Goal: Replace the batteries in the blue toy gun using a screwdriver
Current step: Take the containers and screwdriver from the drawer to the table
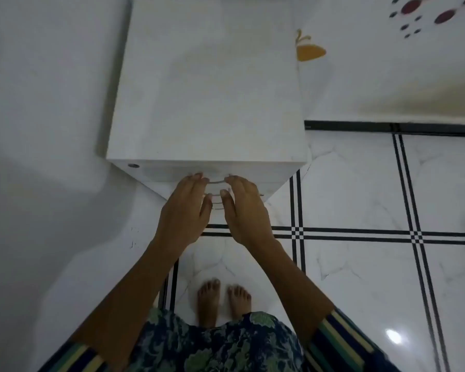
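I see no blue toy gun, screwdriver or batteries. A white drawer cabinet (207,89) stands in front of me, seen from above. My left hand (184,208) and my right hand (243,210) are side by side at its front edge. The fingertips of both hands hook over the thin curved metal handle (217,181) of the top drawer, with the thumbs hanging below it. More handles of lower drawers show between the thumbs. The drawer looks closed.
A white wall is on the left, close to the cabinet. On the right is a white surface with a yellow bell print (309,51) and red dots. The floor (360,189) has white tiles with black lines. My bare feet (223,302) stand just below the cabinet.
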The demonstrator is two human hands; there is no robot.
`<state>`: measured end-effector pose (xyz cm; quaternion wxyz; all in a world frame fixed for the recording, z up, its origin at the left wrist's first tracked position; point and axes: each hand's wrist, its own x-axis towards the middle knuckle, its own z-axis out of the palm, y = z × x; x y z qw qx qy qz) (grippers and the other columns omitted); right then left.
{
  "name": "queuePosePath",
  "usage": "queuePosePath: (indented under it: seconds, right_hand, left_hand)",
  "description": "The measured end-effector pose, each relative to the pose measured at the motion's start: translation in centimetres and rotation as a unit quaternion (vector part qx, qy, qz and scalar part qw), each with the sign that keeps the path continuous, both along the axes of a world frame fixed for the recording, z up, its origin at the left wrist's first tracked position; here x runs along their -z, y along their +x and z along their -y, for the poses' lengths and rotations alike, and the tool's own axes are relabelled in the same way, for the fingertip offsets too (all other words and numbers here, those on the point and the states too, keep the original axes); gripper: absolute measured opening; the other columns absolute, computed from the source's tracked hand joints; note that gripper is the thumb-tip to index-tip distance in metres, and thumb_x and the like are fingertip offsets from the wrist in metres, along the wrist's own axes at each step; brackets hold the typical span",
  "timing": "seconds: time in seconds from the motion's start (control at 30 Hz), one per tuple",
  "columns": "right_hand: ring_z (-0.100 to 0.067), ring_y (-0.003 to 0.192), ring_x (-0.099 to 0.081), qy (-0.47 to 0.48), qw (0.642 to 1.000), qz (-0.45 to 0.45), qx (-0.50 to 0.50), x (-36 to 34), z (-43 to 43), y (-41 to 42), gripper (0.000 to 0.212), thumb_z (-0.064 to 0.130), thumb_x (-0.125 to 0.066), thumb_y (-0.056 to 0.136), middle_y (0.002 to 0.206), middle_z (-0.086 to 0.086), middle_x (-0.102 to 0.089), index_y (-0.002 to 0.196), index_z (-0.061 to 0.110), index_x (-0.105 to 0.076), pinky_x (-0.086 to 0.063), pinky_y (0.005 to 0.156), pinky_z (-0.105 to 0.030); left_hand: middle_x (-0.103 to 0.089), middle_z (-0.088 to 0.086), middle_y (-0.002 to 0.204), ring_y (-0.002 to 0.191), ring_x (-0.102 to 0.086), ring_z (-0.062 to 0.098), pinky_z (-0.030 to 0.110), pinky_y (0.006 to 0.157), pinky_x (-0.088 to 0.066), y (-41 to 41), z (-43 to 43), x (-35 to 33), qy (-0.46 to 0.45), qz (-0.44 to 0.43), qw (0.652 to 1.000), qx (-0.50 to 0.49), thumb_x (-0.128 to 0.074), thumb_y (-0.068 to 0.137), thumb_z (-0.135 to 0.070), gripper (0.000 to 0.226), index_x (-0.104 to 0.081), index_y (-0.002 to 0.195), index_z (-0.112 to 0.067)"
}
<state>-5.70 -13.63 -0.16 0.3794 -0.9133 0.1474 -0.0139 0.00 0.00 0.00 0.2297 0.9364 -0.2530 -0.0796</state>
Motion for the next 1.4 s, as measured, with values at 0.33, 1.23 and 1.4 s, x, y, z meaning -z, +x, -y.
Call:
queuePosePath:
  seconds: [0.33,1.23,1.4]
  right_hand:
    - [-0.023,0.133,-0.040,-0.028,0.998,-0.052,-0.037,6.8,-1.1,2.8,0.041,0.027,-0.046,0.103,0.145,-0.006,-0.048,0.141,0.011,-0.047,-0.044,0.100,-0.035]
    - [-0.026,0.093,-0.059,-0.067,0.977,-0.082,0.184,2.1,-1.2,2.4,0.022,0.022,-0.063,0.090,0.102,-0.010,-0.064,0.107,0.007,-0.065,-0.053,0.073,-0.036]
    - [-0.034,0.115,-0.044,-0.076,0.941,-0.161,0.288,3.1,0.3,4.4,0.056,0.038,-0.068,0.084,0.123,-0.017,-0.054,0.123,0.003,-0.050,-0.044,0.092,-0.046]
  left_hand:
    - [-0.064,0.016,0.122,0.118,-0.059,0.031,0.040,0.091,-0.051,2.9,-0.2,5.2,0.008,-0.004,0.999,0.031,-0.051,0.096,-0.020,0.034,-0.060,0.124,-0.003]
    - [-0.049,0.005,0.057,0.047,-0.046,0.016,0.023,0.043,-0.030,5.7,-4.2,4.0,0.009,-0.108,0.969,-0.221,-0.059,0.093,-0.030,0.040,-0.047,0.062,-0.009]
    - [-0.057,0.008,0.068,0.059,-0.055,0.022,0.026,0.050,-0.037,7.1,-2.2,6.6,0.110,-0.161,0.959,-0.204,-0.055,0.097,-0.032,0.035,-0.059,0.081,-0.001]
